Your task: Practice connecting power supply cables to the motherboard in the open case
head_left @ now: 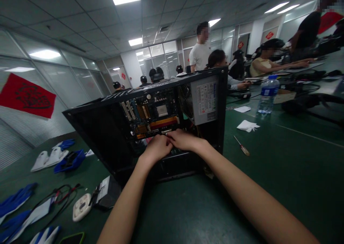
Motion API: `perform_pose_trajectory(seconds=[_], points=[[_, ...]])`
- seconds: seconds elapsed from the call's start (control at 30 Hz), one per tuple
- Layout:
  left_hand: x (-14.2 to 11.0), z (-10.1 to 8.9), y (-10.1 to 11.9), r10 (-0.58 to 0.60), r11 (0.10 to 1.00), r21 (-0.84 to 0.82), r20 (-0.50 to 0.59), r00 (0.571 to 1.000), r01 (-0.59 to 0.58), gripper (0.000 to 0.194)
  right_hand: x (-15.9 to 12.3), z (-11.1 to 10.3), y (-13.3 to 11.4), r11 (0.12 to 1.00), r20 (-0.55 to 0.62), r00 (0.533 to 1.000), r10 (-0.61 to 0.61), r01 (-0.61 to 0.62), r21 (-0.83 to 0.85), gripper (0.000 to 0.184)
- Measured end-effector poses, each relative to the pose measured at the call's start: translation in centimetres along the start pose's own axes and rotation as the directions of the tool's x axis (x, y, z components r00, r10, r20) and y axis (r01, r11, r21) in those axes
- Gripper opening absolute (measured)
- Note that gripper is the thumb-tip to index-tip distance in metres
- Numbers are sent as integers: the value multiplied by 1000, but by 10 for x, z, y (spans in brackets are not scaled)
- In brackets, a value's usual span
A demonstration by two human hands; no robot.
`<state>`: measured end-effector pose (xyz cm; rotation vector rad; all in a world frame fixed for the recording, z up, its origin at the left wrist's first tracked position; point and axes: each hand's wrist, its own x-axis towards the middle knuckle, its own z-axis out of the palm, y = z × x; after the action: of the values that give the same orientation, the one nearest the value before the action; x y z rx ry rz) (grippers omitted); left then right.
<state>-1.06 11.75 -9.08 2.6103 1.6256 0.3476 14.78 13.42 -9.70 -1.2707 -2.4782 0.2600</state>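
Note:
An open black computer case stands on the green table in front of me. Inside it is the motherboard, with a square silver processor and red and orange memory slots. A power supply with a fan sits at the case's upper right. Both my hands reach into the case by the motherboard's lower edge. My left hand and my right hand meet there, with curled fingers close together. Whatever lies between the fingers is hidden behind the hands.
On the right lie a screwdriver, a crumpled white tissue and a water bottle. Blue-and-white gloves, cables, a white phone and a grey-black box lie left. Several people sit or stand beyond.

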Motion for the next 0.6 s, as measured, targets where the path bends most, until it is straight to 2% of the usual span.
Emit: perform_pose_trajectory(seconds=[0.07, 0.13, 0.17, 0.23, 0.3, 0.37, 0.43, 0.5, 0.53, 0.6], points=[[1, 2, -2, 11, 1000, 4, 7, 1000, -11, 26, -1, -1, -2, 999, 34, 999, 29, -28, -36, 33], [1, 3, -3, 6, 1000, 9, 11, 1000, -6, 26, 1, -1, -5, 987, 156, 979, 134, -117, -112, 36], [1, 3, -2, -7, 1000, 11, 13, 1000, 6, 26, 2, -1, -6, 971, 234, 949, 211, -175, -165, 35], [0, 1, -1, -35, 999, 6, 6, 999, 35, 26, 5, 0, -6, 921, 356, 860, 366, -279, -273, 31], [-2, 0, 0, -52, 999, -6, -8, 999, 52, 27, 6, 2, -4, 887, 416, 791, 450, -338, -315, 26], [-2, -1, 1, -53, 998, -17, -21, 998, 52, 28, 7, 3, -1, 910, 432, 804, 409, -322, -262, 24], [0, -1, 1, -53, 998, -36, -49, 997, 52, 29, 8, 4, 3, 957, 384, 877, 289, -257, -134, 25], [3, -1, -2, -54, 996, -78, -125, 991, 44, 30, 11, 6, 5, 977, 219, 958, 184, -203, 67, 25], [5, -2, -5, -59, 993, -110, -183, 981, 40, 32, 13, 6, 5, 964, 108, 978, 178, -195, 179, 27], [7, -7, -9, -86, 978, -205, -319, 944, 20, 37, 20, 6, 3, 901, -95, 970, 223, -168, 399, 37]])
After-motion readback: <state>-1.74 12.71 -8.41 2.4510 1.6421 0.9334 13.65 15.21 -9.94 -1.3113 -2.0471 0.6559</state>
